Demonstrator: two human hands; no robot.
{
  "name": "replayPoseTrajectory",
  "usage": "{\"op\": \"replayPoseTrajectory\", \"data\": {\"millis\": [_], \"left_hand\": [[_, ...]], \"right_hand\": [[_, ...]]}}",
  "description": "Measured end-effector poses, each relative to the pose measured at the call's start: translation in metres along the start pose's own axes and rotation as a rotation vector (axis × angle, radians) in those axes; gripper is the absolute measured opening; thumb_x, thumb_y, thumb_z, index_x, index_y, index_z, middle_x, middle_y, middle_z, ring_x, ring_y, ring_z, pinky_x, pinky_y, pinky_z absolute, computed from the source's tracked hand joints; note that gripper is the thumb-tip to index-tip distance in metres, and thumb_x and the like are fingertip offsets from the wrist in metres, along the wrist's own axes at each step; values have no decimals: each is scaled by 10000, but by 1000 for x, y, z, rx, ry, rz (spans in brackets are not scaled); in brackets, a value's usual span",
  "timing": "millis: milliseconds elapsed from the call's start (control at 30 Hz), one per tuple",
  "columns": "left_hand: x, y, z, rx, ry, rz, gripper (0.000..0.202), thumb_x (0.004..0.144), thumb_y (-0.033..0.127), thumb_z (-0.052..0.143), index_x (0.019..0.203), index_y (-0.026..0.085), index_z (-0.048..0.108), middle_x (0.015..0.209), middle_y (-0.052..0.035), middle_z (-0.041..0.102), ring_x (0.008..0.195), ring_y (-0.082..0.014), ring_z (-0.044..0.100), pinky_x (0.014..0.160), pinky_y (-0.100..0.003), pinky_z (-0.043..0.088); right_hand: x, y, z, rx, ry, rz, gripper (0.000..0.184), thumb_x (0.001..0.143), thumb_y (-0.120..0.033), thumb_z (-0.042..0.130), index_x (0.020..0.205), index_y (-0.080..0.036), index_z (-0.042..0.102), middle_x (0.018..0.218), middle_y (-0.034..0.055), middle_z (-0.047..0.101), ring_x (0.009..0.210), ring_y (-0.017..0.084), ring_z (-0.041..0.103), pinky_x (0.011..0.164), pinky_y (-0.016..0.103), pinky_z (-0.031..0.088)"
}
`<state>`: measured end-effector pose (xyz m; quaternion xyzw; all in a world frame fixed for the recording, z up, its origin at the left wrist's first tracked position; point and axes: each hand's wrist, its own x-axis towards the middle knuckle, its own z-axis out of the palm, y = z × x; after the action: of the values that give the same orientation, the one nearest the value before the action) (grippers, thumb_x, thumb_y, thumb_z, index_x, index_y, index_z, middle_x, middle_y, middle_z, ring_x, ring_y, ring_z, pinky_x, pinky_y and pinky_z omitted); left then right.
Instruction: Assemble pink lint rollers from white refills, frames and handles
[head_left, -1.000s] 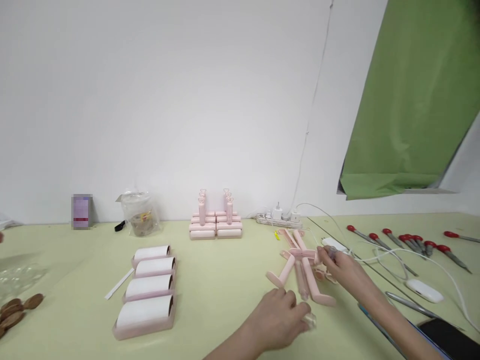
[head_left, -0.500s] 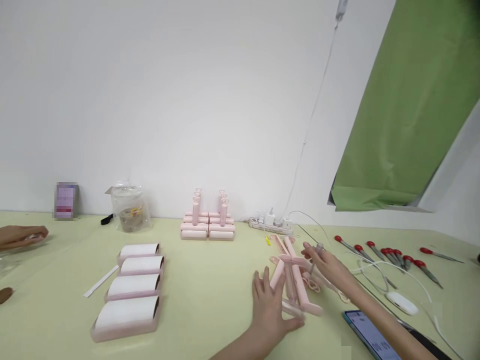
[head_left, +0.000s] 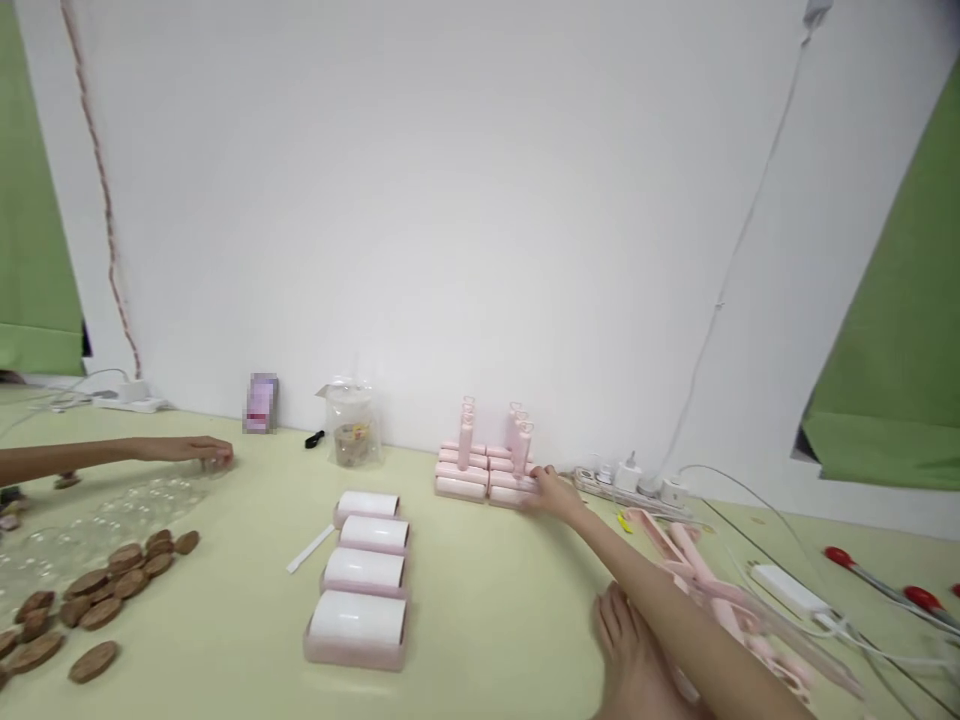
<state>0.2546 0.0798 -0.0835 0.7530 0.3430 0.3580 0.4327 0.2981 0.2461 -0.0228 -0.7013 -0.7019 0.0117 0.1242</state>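
My right hand (head_left: 555, 492) reaches across to a group of pink lint rollers (head_left: 461, 488) by the wall. Its fingers are closed around the end of the front right lint roller (head_left: 510, 495). Slim handles with loops at the top stand up from this group. Lower down, my left hand (head_left: 630, 645) rests by the table with its fingers stretched out; my right forearm hides part of it. Beside that forearm lies a pile of pink plastic parts (head_left: 720, 590), partly covered. White paper rolls in pink holders (head_left: 356, 630) form a column left of centre.
Another person's hand (head_left: 202, 452) is at the left, near bubble wrap (head_left: 105, 520) and wooden discs (head_left: 94, 660). A bagged tub (head_left: 352, 435), a white strip (head_left: 309, 550) and a power strip (head_left: 600, 485) are around. Cables and red-tipped tools (head_left: 922, 598) lie right.
The view has swung left. My right hand has left the pink parts and reached the lint rollers, crossing over my left hand. The other person's hand is lower-arm deep in view.
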Motion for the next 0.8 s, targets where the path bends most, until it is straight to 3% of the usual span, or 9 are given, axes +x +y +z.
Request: {"op": "replayPoseTrajectory", "data": {"millis": [100, 200, 300, 367, 467, 533, 600, 700, 800], "left_hand": [[-11, -9, -20, -19, 214, -97, 522, 657, 151, 473, 1172, 98, 403, 1196, -134, 396, 1153, -268, 297, 1006, -368, 153], [-23, -26, -54, 7, 383, -146, 505, 665, 96, 422, 1166, 76, 360, 1203, -146, 382, 1167, -237, 291, 1006, -336, 171], [-28, -40, -89, 32, 537, -125, 603, 680, 162, 497, 1220, 71, 243, 1260, -166, 303, 1218, -241, 217, 1021, -335, 150], [-25, -48, -106, -22, 508, -121, 791, 617, 247, 628, 1243, 85, 171, 1288, -176, 251, 1234, -262, 187, 1018, -341, 167], [-17, -57, -122, -149, 315, -122, 864, 535, 277, 720, 1209, 110, 205, 1201, -160, 358, 1137, -258, 355, 944, -319, 298], [-12, -63, -128, -180, 230, -107, 785, 531, 251, 726, 1158, 121, 273, 1101, -128, 442, 1022, -231, 457, 866, -293, 368], [-10, -68, -133, -177, 206, -89, 764, 519, 228, 735, 1137, 132, 297, 1058, -110, 470, 971, -219, 483, 836, -288, 386], [-8, -73, -138, -175, 216, -68, 766, 527, 212, 726, 1146, 141, 280, 1066, -103, 469, 985, -214, 469, 862, -300, 370], [-8, -72, -141, -179, 246, -61, 713, 538, 221, 703, 1121, 111, 308, 1078, -122, 462, 1008, -232, 455, 888, -333, 352]], "right_hand": [[-5, -4, 1, -57, -31, -45, 288, 846, -280, 506, 1108, -160, 500, 1109, 67, 538, 913, 193, 562, 754, 396, 474], [-31, 1, -5, -70, -71, -124, 260, 853, -288, 493, 1073, -152, 517, 1062, 59, 556, 876, 178, 567, 737, 380, 474], [-71, 6, -9, -49, -84, -187, 286, 778, -337, 573, 1003, -165, 531, 955, 33, 575, 759, 166, 577, 648, 330, 463], [-97, 6, -9, -22, -64, -194, 381, 646, -377, 666, 947, -183, 534, 897, 18, 570, 675, 182, 578, 553, 295, 426], [-121, 0, -9, 51, -10, -176, 517, 525, -437, 702, 948, -192, 533, 901, 36, 569, 616, 205, 575, 485, 272, 367], [-125, -7, -11, 130, 30, -161, 519, 574, -487, 647, 998, -211, 529, 907, 37, 592, 642, 204, 581, 499, 261, 366], [-121, -17, -13, 215, 72, -136, 364, 683, -491, 542, 940, -235, 569, 835, 13, 633, 660, 192, 590, 514, 245, 369], [-114, -31, -21, 311, 158, -82, 242, 725, -450, 496, 717, -241, 619, 663, -8, 656, 623, 193, 599, 514, 243, 368], [-115, -38, -42, 410, 305, -20, 267, 734, -455, 484, 746, -226, 622, 683, 15, 670, 650, 216, 611, 528, 263, 401]]}}
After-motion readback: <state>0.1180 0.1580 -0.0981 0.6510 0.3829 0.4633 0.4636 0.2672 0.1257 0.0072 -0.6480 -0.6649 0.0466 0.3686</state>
